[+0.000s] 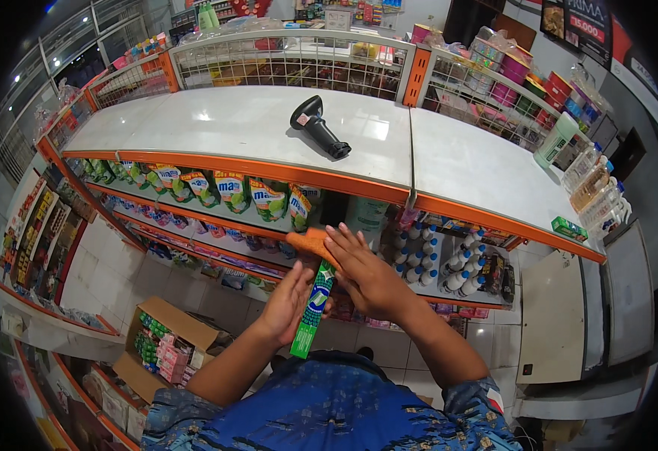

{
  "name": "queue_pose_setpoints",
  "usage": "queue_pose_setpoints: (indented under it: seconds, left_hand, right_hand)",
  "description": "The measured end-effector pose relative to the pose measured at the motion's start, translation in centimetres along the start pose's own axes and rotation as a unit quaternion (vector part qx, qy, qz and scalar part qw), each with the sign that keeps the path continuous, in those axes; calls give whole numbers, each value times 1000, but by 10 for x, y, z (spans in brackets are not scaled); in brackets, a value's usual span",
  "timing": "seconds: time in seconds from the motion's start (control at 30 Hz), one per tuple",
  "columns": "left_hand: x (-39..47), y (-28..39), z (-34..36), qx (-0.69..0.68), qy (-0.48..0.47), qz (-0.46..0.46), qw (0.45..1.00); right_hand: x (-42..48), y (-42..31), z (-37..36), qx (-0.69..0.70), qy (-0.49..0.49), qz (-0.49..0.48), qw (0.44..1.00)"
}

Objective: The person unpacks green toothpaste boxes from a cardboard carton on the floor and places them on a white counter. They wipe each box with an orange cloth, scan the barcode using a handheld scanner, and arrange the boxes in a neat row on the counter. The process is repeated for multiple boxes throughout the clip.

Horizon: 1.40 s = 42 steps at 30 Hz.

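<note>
My left hand (288,307) holds a long green toothpaste carton (313,315), which stands tilted in front of my body. Its thumb lies along the near side, and fingertips show at the far edge. With fingers stretched out, my right hand (363,276) presses an orange cloth (309,242) over the carton's upper end. The cloth hides that end. Beyond the hands, a black handheld barcode scanner (318,127) lies on the white top shelf (222,121).
Below the top shelf stand green dish-soap pouches (230,191) and white bottles with blue caps (419,253). Another green carton (569,228) lies at the shelf's right end, near clear plastic bottles (588,186). An open cardboard box (188,321) of packaged goods is at lower left.
</note>
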<state>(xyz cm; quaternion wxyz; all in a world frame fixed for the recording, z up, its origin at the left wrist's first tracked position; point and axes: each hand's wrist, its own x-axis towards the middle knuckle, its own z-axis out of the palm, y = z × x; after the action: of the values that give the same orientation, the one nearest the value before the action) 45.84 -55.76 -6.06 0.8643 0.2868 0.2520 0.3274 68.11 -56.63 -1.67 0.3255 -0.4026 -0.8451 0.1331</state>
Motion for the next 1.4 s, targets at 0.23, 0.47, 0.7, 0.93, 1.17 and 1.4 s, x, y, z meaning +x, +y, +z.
queue_pose_setpoints:
  seconds: [0.23, 0.47, 0.7, 0.93, 1.17, 1.4]
  left_hand:
    - [13, 16, 8, -60, 80, 56, 993]
    - [35, -1, -50, -243, -109, 5, 964]
    - [20, 0, -12, -90, 19, 11, 996]
    - [41, 6, -23, -133, -23, 83, 987]
    - [38, 8, -26, -65, 110, 135, 983]
    - [44, -14, -27, -32, 112, 106, 988]
  right_hand:
    - [-22, -24, 31, -41, -67, -64, 995]
    - [-51, -62, 24, 207, -97, -114, 967]
    - [-19, -30, -10, 59, 185, 86, 977]
    - [-40, -35, 60, 2, 19, -39, 999]
    - [-47, -78, -6, 328, 70, 343, 877]
    - [-4, -19, 28, 141, 150, 145, 968]
